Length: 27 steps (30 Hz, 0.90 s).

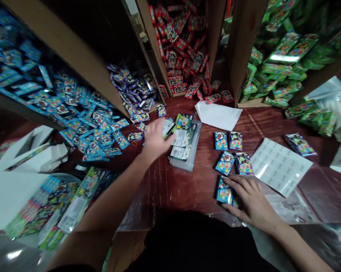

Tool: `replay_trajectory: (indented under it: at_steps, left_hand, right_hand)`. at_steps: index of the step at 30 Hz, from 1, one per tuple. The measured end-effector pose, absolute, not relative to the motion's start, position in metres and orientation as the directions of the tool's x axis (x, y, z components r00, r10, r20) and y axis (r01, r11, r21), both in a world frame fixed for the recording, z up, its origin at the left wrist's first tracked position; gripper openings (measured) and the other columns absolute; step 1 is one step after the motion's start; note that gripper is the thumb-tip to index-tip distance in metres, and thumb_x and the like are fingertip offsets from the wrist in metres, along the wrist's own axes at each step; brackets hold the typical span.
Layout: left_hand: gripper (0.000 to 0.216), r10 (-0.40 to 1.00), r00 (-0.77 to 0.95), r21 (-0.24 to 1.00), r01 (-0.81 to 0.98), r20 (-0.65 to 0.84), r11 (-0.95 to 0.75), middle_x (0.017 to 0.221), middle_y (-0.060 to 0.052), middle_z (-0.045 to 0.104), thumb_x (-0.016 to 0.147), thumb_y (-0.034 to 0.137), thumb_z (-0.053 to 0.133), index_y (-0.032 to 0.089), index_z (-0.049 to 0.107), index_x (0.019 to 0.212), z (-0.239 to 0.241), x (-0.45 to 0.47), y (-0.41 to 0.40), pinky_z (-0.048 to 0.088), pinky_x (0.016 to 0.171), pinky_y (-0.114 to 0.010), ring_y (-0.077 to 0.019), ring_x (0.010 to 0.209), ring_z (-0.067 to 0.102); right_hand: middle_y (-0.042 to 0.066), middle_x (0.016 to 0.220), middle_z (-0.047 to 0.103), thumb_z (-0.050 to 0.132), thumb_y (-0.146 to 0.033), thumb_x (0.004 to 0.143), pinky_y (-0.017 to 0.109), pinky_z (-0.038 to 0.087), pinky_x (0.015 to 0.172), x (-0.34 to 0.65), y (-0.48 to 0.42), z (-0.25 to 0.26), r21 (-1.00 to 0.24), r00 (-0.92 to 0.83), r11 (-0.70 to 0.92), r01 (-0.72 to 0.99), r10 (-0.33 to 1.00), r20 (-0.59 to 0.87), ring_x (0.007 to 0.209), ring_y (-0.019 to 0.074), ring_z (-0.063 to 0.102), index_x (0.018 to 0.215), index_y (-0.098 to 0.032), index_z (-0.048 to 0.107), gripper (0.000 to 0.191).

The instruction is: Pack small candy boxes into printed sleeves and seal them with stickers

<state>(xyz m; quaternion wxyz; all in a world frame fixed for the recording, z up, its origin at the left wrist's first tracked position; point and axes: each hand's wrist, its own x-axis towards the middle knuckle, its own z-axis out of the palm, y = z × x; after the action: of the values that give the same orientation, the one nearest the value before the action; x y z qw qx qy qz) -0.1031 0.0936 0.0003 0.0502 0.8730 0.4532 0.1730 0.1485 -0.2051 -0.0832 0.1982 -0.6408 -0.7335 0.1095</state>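
Note:
My left hand (155, 140) is smeared by motion, thumb and fingers apart, beside printed packaging sleeves (182, 136) with white barcode labels. Whether its fingers grip the nearest barcoded piece (168, 127) is unclear. Under the sleeves lies clear plastic (184, 165). My right hand (251, 198) is closed around a small blue box (224, 190) at the front; a darker box beside it is mostly covered by the fingers. Just beyond stand paired boxes: a blue box (225, 162) next to a purple box (244, 163), and another blue box (221, 140) next to another purple box (236, 140).
Cartons along the back hold many blue boxes (82, 109), purple boxes (133, 85), red boxes (187, 53) and green boxes (283, 75). A label sheet (282, 165), a lone purple box (300, 144) and white paper (218, 115) lie on the table. More sleeves (76, 206) are at left.

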Motion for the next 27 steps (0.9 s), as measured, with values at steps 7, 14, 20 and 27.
replay_trajectory:
  at_steps: [7, 14, 20, 27]
  left_hand:
    - [0.095, 0.926, 0.371, 0.141, 0.922, -0.068, -0.36, 0.143, -0.022, 0.053, 0.076, 0.057, 0.072, 0.013, 0.035, 0.152, -0.008, -0.136, 0.152, 0.039, 0.109, -0.052, -0.0405, 0.133, 0.049]
    - [0.089, 0.652, 0.736, 0.069, 0.652, 0.183, -0.755, 0.139, -0.018, 0.049, 0.075, 0.038, 0.07, 0.017, 0.03, 0.151, 0.033, -0.134, 0.018, 0.047, 0.107, -0.048, -0.0361, 0.128, 0.051]
    - [0.086, 0.568, 0.818, 0.142, 0.575, -0.094, -0.805, 0.137, -0.015, 0.053, 0.074, 0.046, 0.072, 0.017, 0.036, 0.147, 0.001, -0.134, -0.059, 0.054, 0.092, -0.047, -0.035, 0.116, 0.059]
    - [0.077, 0.498, 0.853, 0.263, 0.522, -0.157, -0.811, 0.133, -0.013, 0.056, 0.078, 0.05, 0.072, 0.02, 0.043, 0.143, -0.032, -0.139, -0.056, 0.045, 0.103, -0.047, -0.0324, 0.119, 0.055]
  right_hand:
    - [0.016, 0.142, 0.054, 0.069, -0.06, 0.085, 0.058, 0.042, 0.102, 0.153, -0.209, -0.073, -0.378, -0.129, 0.188, 0.907, 0.976, 0.178, 0.123, 0.0368, 0.052, 0.151, -0.024, 0.042, 0.08]
    - [0.015, 0.145, 0.048, 0.069, -0.046, 0.09, 0.054, 0.044, 0.108, 0.134, -0.189, -0.009, -0.617, 0.066, 0.136, 0.775, 0.954, 0.293, 0.133, 0.0346, 0.048, 0.152, -0.026, 0.037, 0.073]
    - [0.014, 0.147, 0.046, 0.071, -0.054, 0.087, 0.052, 0.043, 0.113, 0.14, -0.162, 0.008, -0.651, -0.015, 0.168, 0.74, 0.972, 0.234, 0.138, 0.0329, 0.045, 0.151, -0.028, 0.036, 0.078]
    - [0.017, 0.147, 0.047, 0.073, -0.067, 0.077, 0.058, 0.042, 0.106, 0.18, -0.228, -0.053, -0.453, -0.058, 0.095, 0.886, 0.994, 0.095, 0.131, 0.0387, 0.046, 0.155, -0.024, 0.03, 0.098]
